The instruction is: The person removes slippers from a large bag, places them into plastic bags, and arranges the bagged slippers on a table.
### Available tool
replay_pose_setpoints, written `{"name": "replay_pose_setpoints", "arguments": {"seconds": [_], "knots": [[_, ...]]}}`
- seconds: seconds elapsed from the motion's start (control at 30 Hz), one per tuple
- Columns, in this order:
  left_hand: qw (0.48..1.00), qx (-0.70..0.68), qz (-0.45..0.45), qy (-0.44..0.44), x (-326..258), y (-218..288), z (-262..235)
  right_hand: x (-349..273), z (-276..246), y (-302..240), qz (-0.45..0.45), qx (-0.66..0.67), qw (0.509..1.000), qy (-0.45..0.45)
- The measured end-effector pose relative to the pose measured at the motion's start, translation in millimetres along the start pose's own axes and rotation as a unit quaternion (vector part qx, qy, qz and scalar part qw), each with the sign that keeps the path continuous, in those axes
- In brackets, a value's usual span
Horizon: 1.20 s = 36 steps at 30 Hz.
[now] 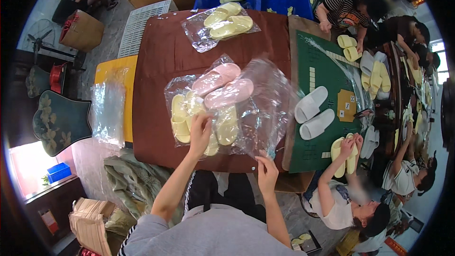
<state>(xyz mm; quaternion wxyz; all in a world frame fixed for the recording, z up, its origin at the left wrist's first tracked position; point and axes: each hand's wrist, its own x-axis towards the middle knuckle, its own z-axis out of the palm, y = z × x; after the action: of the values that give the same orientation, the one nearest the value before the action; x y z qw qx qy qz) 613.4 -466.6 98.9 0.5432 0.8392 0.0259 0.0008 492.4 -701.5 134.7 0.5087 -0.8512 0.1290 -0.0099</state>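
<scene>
My left hand (200,130) rests on a clear plastic bag with yellow slippers (182,118) inside, lying on the brown table (156,57). A pair of pink slippers (220,85) in clear plastic lies on top of that pile. My right hand (266,170) pinches the lower edge of an empty clear bag (270,99) that is lifted and blurred beside the pile, near the table's front edge.
Another bag of yellow slippers (227,22) lies at the table's far side. White slippers (313,113) sit on a green mat (327,66) to the right, where other people handle yellow slippers (343,154). A stack of clear bags (108,111) hangs at the left.
</scene>
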Motion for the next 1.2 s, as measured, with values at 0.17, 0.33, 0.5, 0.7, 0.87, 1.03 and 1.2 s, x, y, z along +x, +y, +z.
{"name": "replay_pose_setpoints", "arguments": {"seconds": [0.17, 0.33, 0.5, 0.7, 0.87, 1.03, 1.2], "knots": [[0.867, -0.338, -0.362, 0.058, -109, -90, -16, 71, 86, 40, -0.075, -0.003, 0.997, 0.035], [0.713, -0.464, -0.503, -0.153, -114, -92, 55, 202, 136, 68, -0.078, 0.011, 0.997, -0.01], [0.665, -0.575, -0.463, -0.109, -43, -110, 141, 331, 173, 99, -0.102, -0.136, 0.973, -0.158], [0.679, -0.561, -0.473, 0.025, 13, -160, 192, 384, 207, 194, -0.083, -0.258, 0.959, -0.078], [0.702, -0.524, -0.48, 0.048, -19, -162, 194, 280, 148, 235, 0.105, -0.139, 0.95, -0.258], [0.68, -0.508, -0.525, 0.061, -70, -152, 158, 186, 84, 198, 0.055, -0.219, 0.959, -0.171], [0.751, -0.366, -0.547, -0.048, -92, -137, 192, 245, 48, 240, -0.086, -0.309, 0.947, -0.022]]}}
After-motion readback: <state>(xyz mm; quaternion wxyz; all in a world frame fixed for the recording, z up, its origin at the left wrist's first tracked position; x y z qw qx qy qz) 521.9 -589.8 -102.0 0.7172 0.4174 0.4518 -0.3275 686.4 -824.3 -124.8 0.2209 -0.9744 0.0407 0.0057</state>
